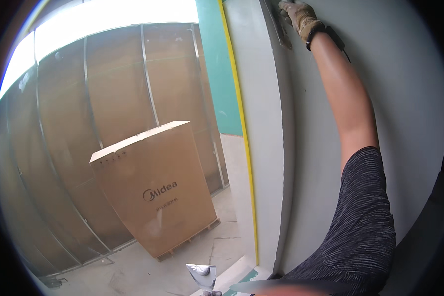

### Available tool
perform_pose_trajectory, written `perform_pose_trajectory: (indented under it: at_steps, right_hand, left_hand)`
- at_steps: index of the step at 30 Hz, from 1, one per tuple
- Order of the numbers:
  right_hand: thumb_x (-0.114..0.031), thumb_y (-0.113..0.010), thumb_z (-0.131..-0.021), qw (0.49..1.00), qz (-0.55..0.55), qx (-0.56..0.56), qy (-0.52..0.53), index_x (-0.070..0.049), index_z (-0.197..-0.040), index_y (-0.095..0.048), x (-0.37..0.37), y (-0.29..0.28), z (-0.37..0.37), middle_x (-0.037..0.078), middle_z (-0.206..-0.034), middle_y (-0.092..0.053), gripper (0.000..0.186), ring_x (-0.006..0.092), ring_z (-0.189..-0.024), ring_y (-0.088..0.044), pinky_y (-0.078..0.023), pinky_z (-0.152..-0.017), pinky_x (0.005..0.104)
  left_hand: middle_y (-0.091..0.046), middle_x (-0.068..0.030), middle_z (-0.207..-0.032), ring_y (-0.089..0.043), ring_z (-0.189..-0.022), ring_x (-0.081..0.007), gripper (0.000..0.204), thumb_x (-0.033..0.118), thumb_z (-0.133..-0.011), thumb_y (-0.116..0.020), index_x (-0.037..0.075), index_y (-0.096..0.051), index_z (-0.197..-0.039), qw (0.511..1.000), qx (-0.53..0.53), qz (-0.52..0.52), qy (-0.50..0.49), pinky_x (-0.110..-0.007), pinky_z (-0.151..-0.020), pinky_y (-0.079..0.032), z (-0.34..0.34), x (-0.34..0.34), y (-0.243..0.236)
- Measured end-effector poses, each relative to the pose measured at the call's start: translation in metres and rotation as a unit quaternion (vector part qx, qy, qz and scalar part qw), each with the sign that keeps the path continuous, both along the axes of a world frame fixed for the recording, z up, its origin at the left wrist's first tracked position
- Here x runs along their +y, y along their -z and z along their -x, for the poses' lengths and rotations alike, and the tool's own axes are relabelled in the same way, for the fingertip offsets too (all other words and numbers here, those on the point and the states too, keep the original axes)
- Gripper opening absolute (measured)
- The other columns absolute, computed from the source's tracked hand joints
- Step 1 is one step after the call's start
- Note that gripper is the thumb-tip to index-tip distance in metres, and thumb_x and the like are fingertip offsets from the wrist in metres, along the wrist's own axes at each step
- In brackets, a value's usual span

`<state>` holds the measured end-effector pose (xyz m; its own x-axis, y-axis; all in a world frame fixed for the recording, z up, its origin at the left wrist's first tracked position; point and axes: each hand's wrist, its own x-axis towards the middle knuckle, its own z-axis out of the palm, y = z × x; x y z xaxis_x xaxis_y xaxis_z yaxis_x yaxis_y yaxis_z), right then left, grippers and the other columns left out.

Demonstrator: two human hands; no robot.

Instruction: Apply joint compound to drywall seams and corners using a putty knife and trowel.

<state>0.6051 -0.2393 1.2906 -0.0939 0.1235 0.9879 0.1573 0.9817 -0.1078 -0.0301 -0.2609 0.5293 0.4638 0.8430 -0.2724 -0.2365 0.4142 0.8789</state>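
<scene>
Right hand (301,18), in a tan fabric work glove with a dark wrist strap, is raised high against the pale grey wall (404,98). Its fingers are curled around the handle of a flat metal trowel blade (279,27), which lies pressed against the wall's outer corner edge near the top of the view. Bare forearm runs down to a dark heathered short sleeve (365,232).

Wall finish: smooth, matte, freshly skimmed look; the corner return (261,148) is a lighter off-white strip. A thin yellow bead (244,148) runs vertically beside it, with a teal-green panel (217,64) behind.

At the bottom edge, a second putty knife (201,276) with a shiny, wedge-shaped steel blade points upward; the left hand holding it is almost wholly cut off by the frame, so its grip cannot be judged.

Left background: tall brown cardboard carton (155,192), slightly tilted in the fisheye, on a low wooden pallet. Behind it, brown board sheets in slim metal stud framing (148,74). Dusty concrete floor (148,271).
</scene>
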Motion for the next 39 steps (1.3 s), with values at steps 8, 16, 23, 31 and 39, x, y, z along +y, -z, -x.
perform_pose_trajectory:
  at_steps: [8,16,23,31,39]
  right_hand:
    - [-0.033,-0.059,-0.102,0.831,0.093,0.143,0.530,-0.003,-0.110,-0.071,0.039,-0.035,-0.020,0.010,-0.090,-0.072,0.033,0.0216,-0.079,-0.066,-0.053,-0.074,0.0357]
    - [-0.029,-0.062,-0.098,0.896,0.089,0.190,0.390,0.001,-0.119,-0.068,0.038,0.139,0.032,0.008,-0.094,-0.070,0.037,0.0190,-0.081,-0.064,-0.052,-0.070,0.0327]
    - [-0.020,-0.068,-0.094,0.853,0.157,0.252,0.429,0.004,-0.127,-0.065,0.061,0.308,0.027,0.010,-0.113,-0.072,0.041,0.0195,-0.097,-0.068,-0.054,-0.084,0.0319]
    - [-0.039,-0.075,-0.093,0.759,0.352,0.267,0.479,-0.010,-0.133,-0.068,0.063,0.464,0.084,-0.004,-0.088,-0.069,0.050,0.0058,-0.074,-0.058,-0.052,-0.070,0.0232]
    - [-0.039,-0.072,-0.089,0.737,0.447,0.273,0.428,-0.014,-0.136,-0.066,0.066,0.629,0.117,0.010,-0.113,-0.075,0.053,0.0222,-0.102,-0.070,-0.052,-0.096,0.0341]
  left_hand:
    - [-0.065,-0.0013,-0.097,-0.059,-0.078,-0.0138,0.048,0.055,-0.100,-0.064,0.008,-0.067,-0.109,0.997,-0.042,0.004,-0.072,-0.031,-0.064,-0.051,-0.053,-0.029,-0.088]
    - [-0.071,-0.0002,-0.104,-0.063,-0.093,-0.0143,0.048,0.058,-0.097,-0.065,0.016,-0.065,-0.120,0.996,0.034,0.059,-0.058,-0.036,-0.081,-0.055,-0.020,-0.023,-0.104]
    - [-0.059,-0.0056,-0.065,-0.043,-0.041,-0.0135,0.057,0.057,-0.098,-0.059,0.001,-0.062,-0.104,0.996,0.084,0.032,-0.016,-0.029,-0.040,-0.032,-0.007,-0.018,-0.143]
    - [-0.057,-0.0075,-0.065,-0.045,-0.043,-0.0132,0.063,0.058,-0.092,-0.065,-0.004,-0.062,-0.101,0.992,0.123,0.034,0.001,-0.027,-0.039,-0.034,0.016,-0.021,-0.167]
    - [-0.057,-0.0065,-0.063,-0.046,-0.042,-0.0127,0.063,0.058,-0.091,-0.067,-0.004,-0.062,-0.097,0.985,0.153,0.077,0.013,-0.026,-0.039,-0.034,0.022,-0.020,-0.185]
